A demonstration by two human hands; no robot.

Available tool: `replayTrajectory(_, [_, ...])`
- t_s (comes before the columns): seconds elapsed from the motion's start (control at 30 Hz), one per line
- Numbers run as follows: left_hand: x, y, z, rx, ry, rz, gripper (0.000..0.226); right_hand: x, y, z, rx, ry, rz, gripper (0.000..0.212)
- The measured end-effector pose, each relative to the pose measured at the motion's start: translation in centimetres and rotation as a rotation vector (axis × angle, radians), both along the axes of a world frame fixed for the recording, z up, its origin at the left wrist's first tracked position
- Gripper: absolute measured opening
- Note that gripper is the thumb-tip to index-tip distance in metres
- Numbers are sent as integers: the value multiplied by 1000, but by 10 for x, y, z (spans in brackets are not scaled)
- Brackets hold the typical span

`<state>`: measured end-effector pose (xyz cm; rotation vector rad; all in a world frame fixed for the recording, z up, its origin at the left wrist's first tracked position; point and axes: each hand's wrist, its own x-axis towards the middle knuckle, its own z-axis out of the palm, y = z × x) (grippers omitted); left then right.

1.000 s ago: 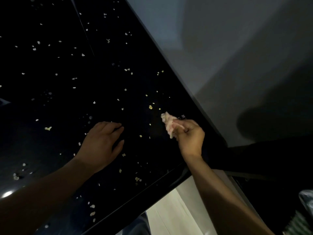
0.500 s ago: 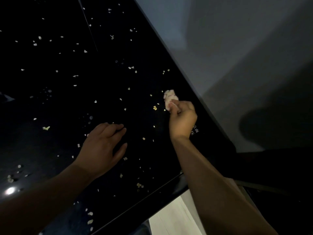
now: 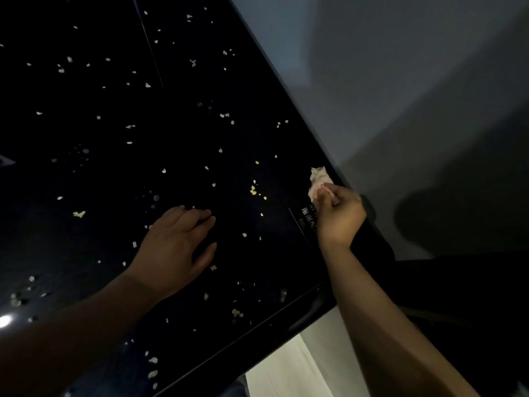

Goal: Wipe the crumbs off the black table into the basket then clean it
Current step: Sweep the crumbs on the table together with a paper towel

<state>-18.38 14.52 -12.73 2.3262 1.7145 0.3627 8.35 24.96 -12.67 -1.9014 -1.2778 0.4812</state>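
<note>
Here the black table [image 3: 100, 181] is strewn with pale crumbs [image 3: 253, 191], and a yellowish cluster lies between the two hands. The left hand [image 3: 174, 250] lies flat on the top with its fingers straight, holding nothing. The right hand [image 3: 339, 216] pinches a crumpled pale wad [image 3: 318, 179] at the table's right edge, close against the grey wall [image 3: 400, 81] and beside a white-printed label [image 3: 307, 222]. The wall closes off that side. The near edge runs diagonally, with pale floor [image 3: 286, 368] below it.

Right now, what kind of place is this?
Likely a dim room indoors, maybe a home: a glossy black table strewn with crumbs stands against a plain grey wall, with pale floor below its near edge.
</note>
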Motion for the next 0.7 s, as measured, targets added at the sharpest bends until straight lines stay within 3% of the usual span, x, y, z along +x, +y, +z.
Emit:
replayTrajectory(0.13, [-2, 1, -1, -2, -6, -11, 50, -18, -29, 0, 37, -17, 103, 12])
replayTrajectory(0.23, [-2, 1, 1, -10, -11, -8, 51, -30, -57, 5, -37, 100, 261, 17])
replayTrajectory(0.33, [-1, 2, 3, -18, -2, -21, 52, -17, -67, 18, -75, 195, 201, 18])
replayTrajectory(0.47, [-2, 1, 5, -17, 12, -28, 54, 27, -41, 21, -21, 103, 10, 10])
replayTrajectory(0.63, [0, 2, 5, -24, 27, -25, 55, 6, -59, 8, 2, -68, 144, 13])
replayTrajectory(0.7, [0, 3, 5, -23, 30, -33, 55, -12, -78, 5, 4, -40, 247, 18])
